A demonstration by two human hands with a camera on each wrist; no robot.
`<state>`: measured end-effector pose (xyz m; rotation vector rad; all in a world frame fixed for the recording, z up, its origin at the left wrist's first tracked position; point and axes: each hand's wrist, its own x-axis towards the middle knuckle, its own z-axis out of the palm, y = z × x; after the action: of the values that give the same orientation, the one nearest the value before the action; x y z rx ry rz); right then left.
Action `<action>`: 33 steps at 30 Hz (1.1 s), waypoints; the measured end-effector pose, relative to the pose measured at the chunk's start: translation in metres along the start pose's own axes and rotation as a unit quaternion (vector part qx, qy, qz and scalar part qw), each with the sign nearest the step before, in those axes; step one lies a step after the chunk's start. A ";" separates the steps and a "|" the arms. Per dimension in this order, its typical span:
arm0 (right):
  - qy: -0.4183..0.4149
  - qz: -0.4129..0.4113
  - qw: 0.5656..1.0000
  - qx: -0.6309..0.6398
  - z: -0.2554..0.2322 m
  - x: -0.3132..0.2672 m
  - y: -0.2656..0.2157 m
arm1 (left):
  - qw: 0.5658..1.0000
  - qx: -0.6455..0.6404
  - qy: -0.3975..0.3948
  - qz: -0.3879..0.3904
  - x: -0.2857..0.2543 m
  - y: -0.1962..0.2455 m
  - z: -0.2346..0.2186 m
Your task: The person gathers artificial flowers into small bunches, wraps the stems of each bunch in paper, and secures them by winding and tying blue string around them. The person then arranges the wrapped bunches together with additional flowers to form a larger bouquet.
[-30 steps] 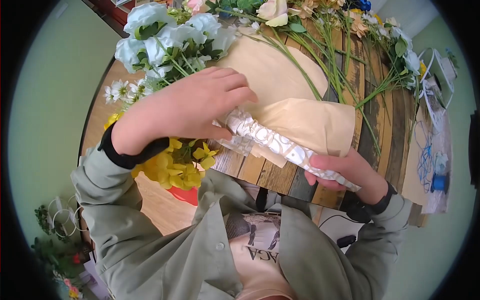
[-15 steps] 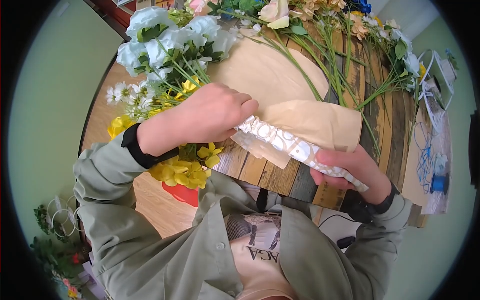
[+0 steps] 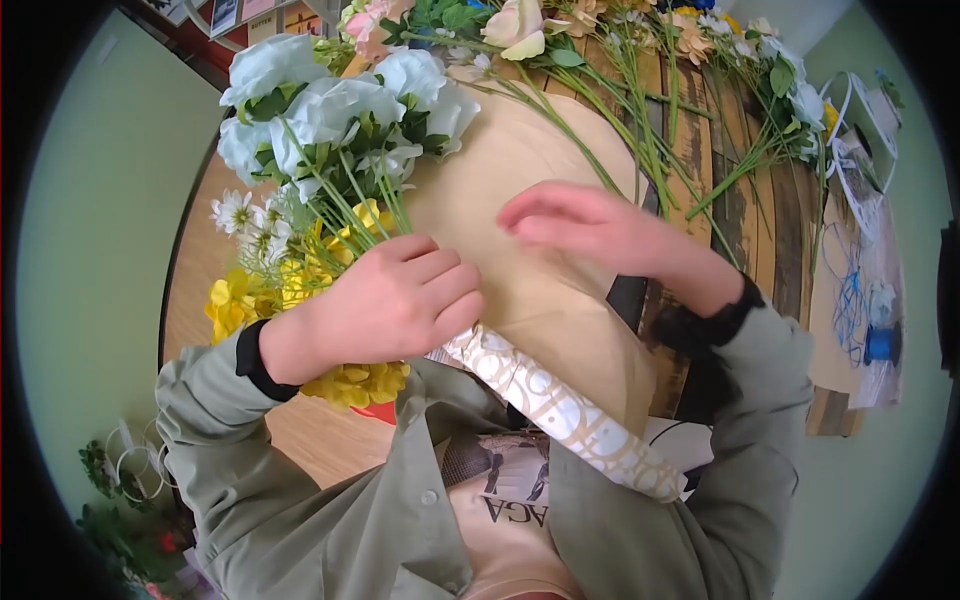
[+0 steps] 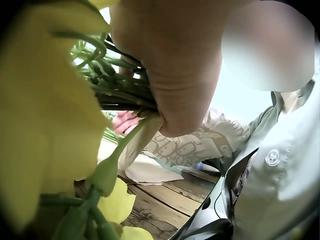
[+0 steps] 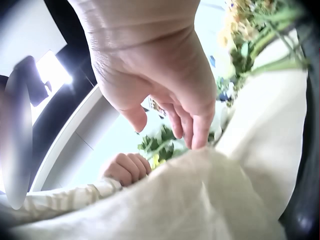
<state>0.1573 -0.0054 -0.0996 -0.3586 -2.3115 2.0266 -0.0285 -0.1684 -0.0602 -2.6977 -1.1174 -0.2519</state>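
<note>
My left hand (image 3: 390, 300) grips a bunch of green stems (image 3: 355, 215), together with the upper end of white-and-tan patterned paper (image 3: 570, 410). In the left wrist view its fingers curl round the dark green stems (image 4: 125, 92). Pale blue flowers (image 3: 320, 120), white daisies (image 3: 235, 215) and yellow flowers (image 3: 365, 385) spread above and around that hand. From it the patterned paper slants down in front of the shirt, beside tan wrapping paper (image 3: 450, 200). Over the tan sheet, my right hand (image 3: 590, 228) holds nothing; its fingers reach loosely leftward.
Loose flower stems (image 3: 640, 130) lie across the plank table (image 3: 790, 230), their heads toward the far edge. A pale pink rose (image 3: 515, 30) lies at the back. Blue ribbon spool (image 3: 880, 338) and tangled blue cord (image 3: 850, 300) are at the right.
My right hand has let go of the patterned paper's lower end and risen over the tan sheet. The left hand has come lower and nearer the body, bringing stems and paper along.
</note>
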 end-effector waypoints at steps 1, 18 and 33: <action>-0.041 0.033 0.997 0.063 0.010 0.012 0.008 | 1.000 0.012 0.020 0.003 -0.002 0.001 0.003; 0.060 -0.008 0.990 -0.128 0.021 0.050 0.006 | 0.997 -0.005 0.075 -0.031 -0.003 0.010 0.012; 0.096 -0.053 0.980 -0.163 0.001 0.052 0.023 | 0.993 -0.070 0.043 -0.082 0.005 0.009 0.024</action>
<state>0.1097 0.0073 -0.1288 -0.4124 -2.4770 1.4915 -0.0167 -0.1649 -0.0827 -2.6856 -1.3436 -0.4838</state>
